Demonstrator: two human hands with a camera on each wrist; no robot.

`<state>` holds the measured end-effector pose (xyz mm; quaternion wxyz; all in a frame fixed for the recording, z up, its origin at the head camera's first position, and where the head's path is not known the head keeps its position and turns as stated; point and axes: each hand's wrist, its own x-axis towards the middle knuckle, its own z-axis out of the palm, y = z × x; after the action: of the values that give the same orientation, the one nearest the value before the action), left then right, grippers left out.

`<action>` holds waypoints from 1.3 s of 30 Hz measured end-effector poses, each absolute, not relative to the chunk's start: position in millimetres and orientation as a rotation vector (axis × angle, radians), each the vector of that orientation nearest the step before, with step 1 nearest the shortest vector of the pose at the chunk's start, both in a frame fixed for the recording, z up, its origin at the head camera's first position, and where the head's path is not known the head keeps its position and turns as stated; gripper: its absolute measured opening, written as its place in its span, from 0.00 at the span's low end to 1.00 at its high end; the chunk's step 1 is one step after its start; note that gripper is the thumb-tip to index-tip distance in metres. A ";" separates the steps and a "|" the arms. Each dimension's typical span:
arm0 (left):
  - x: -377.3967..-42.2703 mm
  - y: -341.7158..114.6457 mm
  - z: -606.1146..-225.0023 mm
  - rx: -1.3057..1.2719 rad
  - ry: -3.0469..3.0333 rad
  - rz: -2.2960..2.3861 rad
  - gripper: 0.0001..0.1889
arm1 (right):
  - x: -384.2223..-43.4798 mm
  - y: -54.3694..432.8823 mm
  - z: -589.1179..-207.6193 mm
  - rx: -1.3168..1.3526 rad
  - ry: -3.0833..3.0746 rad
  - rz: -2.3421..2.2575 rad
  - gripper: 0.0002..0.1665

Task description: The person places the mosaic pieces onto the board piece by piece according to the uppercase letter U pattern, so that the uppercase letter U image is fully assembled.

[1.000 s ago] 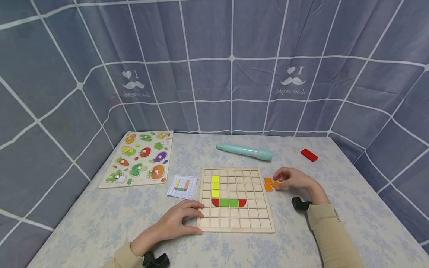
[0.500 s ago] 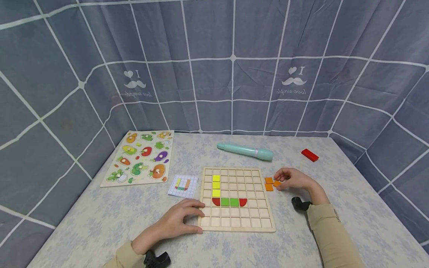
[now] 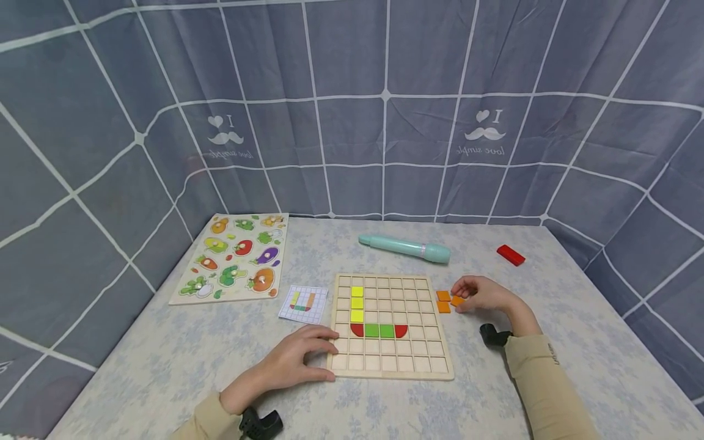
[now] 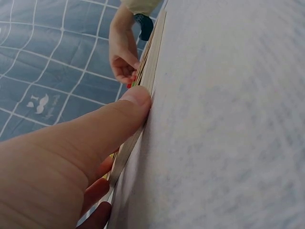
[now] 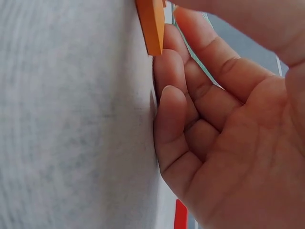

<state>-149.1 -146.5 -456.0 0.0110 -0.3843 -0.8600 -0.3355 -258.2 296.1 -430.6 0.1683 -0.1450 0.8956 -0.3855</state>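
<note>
A wooden grid board (image 3: 393,366) lies flat, with yellow square tiles (image 3: 357,303) in a column above a row of green squares (image 3: 379,330) and red rounded pieces (image 3: 401,331). My left hand (image 3: 291,360) rests at the board's lower left edge, its thumb (image 4: 136,98) against the wooden rim and the other fingers spread along the side. To the right of the board, thumb and index finger of my right hand (image 3: 481,293) pinch an orange square tile (image 3: 456,300); the remaining fingers are curled in. Two more orange tiles (image 3: 443,301) lie beside it.
A pattern card (image 3: 304,304) lies left of the board. Behind it is a vegetable puzzle board (image 3: 231,260). A mint-green microphone-shaped stick (image 3: 404,248) lies beyond the grid, and a red block (image 3: 511,255) at the back right. Patterned curtains (image 3: 352,134) enclose the table.
The whole scene shifts slightly to the right as the head view turns. Both hands keep their places, at the board's edge and at the orange tile.
</note>
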 end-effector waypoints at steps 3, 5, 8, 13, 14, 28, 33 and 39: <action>-149.5 -146.3 -456.4 -1.201 -2.682 -1.048 0.18 | -257.3 296.5 -430.5 -0.420 2.554 -1.103 0.20; -149.6 -146.3 -456.5 -1.204 -2.682 -1.048 0.18 | -256.4 296.2 -430.1 -0.424 2.563 -1.106 0.20; -149.7 -146.5 -456.4 -1.204 -2.683 -1.050 0.18 | -254.9 294.3 -428.3 -0.428 2.577 -1.106 0.19; -149.7 -146.7 -455.5 -1.207 -2.680 -1.052 0.18 | -253.2 291.1 -424.6 -0.425 2.594 -1.084 0.19; -149.6 -146.6 -455.3 -1.208 -2.681 -1.051 0.18 | -253.2 290.6 -424.2 -0.421 2.596 -1.081 0.19; -147.8 -146.1 -455.8 -1.194 -2.689 -1.058 0.18 | -249.6 288.8 -415.6 -0.411 2.693 -0.956 0.14; -148.0 -146.2 -455.8 -1.199 -2.683 -1.061 0.18 | -247.1 284.2 -404.6 -0.512 2.719 -0.973 0.13; -148.9 -146.7 -456.9 -1.204 -2.672 -1.056 0.18 | -242.0 267.2 -392.6 -0.612 2.759 -1.021 0.12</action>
<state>-148.9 -146.7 -456.9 0.0131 -0.3865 -0.8577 -0.3390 -242.0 267.2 -392.6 0.0685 -0.2031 0.9161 -0.3389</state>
